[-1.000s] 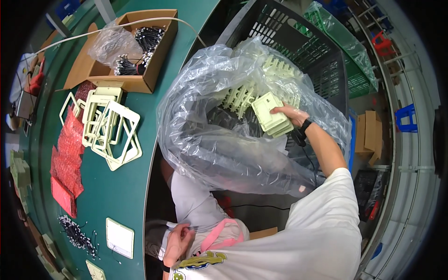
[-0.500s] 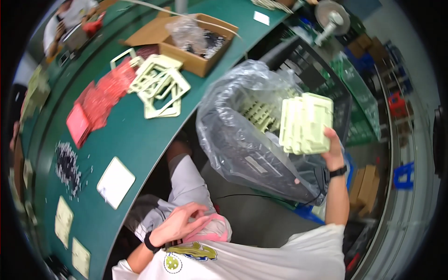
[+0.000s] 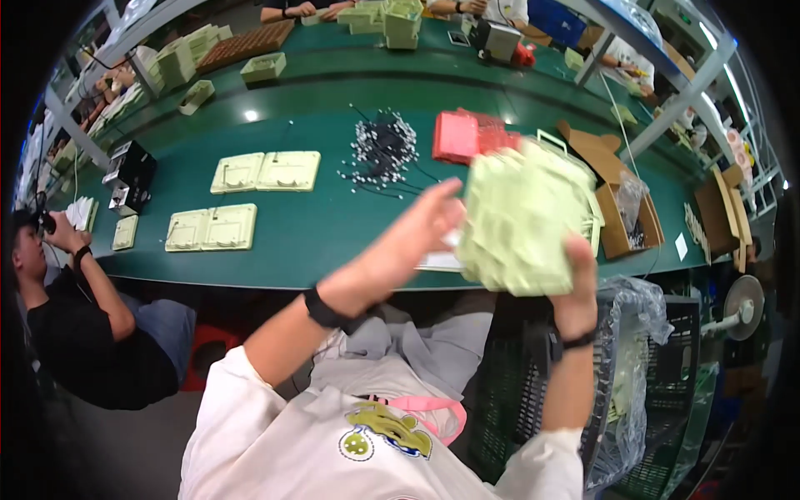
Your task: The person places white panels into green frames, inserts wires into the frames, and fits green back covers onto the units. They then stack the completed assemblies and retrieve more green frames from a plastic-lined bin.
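Observation:
My right hand (image 3: 577, 287) grips a stack of pale green plastic panels (image 3: 517, 221) by its lower right side, above the table's near edge. The stack is blurred by motion. My left hand (image 3: 417, 229) is just left of it, fingers apart and holding nothing. A white pad (image 3: 439, 262) lies partly hidden under the stack. Left on the green table are two pairs of pale green panels, a far pair (image 3: 267, 172) and a near pair (image 3: 211, 227). A heap of short black wires (image 3: 383, 148) with light ends lies farther back, beside red plastic packs (image 3: 462, 136).
A cardboard box (image 3: 618, 221) stands at the right with pale frames partly hidden beside it. Below is a dark crate (image 3: 675, 350) with a clear plastic liner (image 3: 625, 392). A fan (image 3: 740, 307) stands beyond. A co-worker (image 3: 100, 333) sits at the left; others work across the table.
My view has swung from the crate toward the table. My right hand has carried the panel stack from above the lined crate to the table edge. My left hand has risen from my lap toward it.

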Demonstrator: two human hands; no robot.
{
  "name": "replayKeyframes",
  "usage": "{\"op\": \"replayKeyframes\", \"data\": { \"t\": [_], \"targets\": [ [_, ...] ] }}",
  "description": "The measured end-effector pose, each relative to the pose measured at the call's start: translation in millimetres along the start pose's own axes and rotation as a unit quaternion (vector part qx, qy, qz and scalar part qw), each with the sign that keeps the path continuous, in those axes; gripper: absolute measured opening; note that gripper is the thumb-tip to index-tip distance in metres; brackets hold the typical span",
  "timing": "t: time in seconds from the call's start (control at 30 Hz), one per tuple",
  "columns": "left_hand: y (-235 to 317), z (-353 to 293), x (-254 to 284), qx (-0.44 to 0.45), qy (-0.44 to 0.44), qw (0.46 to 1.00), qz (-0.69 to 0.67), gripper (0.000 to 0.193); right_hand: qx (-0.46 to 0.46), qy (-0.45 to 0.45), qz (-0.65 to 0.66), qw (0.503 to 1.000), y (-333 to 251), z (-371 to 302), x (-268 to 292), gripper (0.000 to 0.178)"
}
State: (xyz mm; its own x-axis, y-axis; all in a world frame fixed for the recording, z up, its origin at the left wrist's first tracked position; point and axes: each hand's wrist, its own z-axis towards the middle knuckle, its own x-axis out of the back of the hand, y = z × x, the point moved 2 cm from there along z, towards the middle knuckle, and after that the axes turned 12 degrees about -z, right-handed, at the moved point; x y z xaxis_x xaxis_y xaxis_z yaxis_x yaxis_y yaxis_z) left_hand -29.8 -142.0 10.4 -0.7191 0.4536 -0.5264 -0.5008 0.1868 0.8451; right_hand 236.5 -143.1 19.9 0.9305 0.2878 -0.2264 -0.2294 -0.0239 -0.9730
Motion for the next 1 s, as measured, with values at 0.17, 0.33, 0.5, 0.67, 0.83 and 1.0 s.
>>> {"op": "replayKeyframes", "data": {
  "t": [0.17,0.33,0.5,0.67,0.83,1.0],
  "targets": [
    [80.2,44.2,156.2,-0.113,0.257,0.957,0.072,0.073,-0.067,-0.116,-0.016,0.991,5.1,205.9,-95.4,0.064],
    [22.8,33.3,272.9,0.068,0.209,0.64,0.737,0.055,-0.111,-0.175,-0.029,0.978,52.4,344.8,-143.7,0.06],
    [15.2,-1.6,292.7,0.065,0.204,0.575,0.789,0.061,-0.171,-0.149,-0.064,0.972,112.7,407.4,-193.8,0.058],
    [28.6,-26.3,301.6,0.074,0.233,0.584,0.774,0.065,-0.208,-0.196,-0.049,0.957,137.7,427.2,-217.0,0.059],
    [42.1,-47.4,318.0,0.074,0.275,0.571,0.77,0.063,-0.237,-0.211,0.005,0.948,136.6,415.6,-232.8,0.059],
    [50.6,-64.0,336.2,0.102,0.316,0.554,0.764,0.058,-0.23,-0.198,0.046,0.952,136.2,404.3,-227.4,0.06]
  ]
}}
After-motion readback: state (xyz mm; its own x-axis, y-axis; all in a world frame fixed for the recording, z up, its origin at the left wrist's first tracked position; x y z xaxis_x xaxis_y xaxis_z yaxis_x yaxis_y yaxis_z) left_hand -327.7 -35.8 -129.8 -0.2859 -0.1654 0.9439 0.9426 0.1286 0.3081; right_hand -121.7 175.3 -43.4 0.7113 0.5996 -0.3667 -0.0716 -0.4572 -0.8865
